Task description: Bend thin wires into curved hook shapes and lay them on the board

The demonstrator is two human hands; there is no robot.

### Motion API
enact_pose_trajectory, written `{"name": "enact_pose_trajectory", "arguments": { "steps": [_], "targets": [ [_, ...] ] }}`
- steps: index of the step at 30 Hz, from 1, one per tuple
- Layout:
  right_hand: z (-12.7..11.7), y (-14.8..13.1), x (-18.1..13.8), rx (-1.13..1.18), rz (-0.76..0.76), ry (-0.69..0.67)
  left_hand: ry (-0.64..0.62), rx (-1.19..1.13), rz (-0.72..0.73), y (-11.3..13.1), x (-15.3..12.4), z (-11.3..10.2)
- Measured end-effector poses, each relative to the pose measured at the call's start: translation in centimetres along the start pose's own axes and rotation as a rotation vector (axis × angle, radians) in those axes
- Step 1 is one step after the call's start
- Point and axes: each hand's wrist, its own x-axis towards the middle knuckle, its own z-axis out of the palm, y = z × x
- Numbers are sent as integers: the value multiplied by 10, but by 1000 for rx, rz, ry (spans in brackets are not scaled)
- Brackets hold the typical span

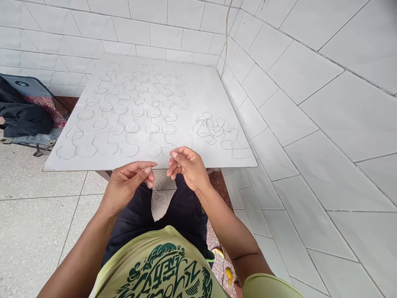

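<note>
My left hand [130, 182] is held just in front of the table edge, thumb and forefinger pinched together. A thin, pale strand [159, 193], wire or thread, hangs below its fingers. Close by, my right hand [189, 167] also pinches with thumb and forefinger; whatever is between them is too fine to make out. On the white tabletop [204, 87], several curved strands [128, 149] lie spread in rough rows. A loose tangle of similar strands [211, 126] lies at the right of the table.
White tiled walls [297, 107] border the table behind and on the right. A cable [227, 33] runs down the corner. At the left stands a folding chair [46, 134] with dark cloth [25, 118] on it. Below right, something yellow [228, 275] lies on the floor.
</note>
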Motion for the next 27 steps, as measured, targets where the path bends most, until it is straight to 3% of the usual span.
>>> {"name": "enact_pose_trajectory", "arguments": {
  "steps": [9,15,21,27],
  "targets": [
    [-10,-11,-1,-104,107,-122,-251,203,-37,10,1,-16],
    [-11,-14,-4,-169,176,-193,-462,180,-131,21,18,-26],
    [-11,-2,-7,-120,126,-123,-479,181,-125,14,26,-28],
    [-12,1,-6,-131,153,-143,-571,206,-148,10,25,-24]
  ]
}}
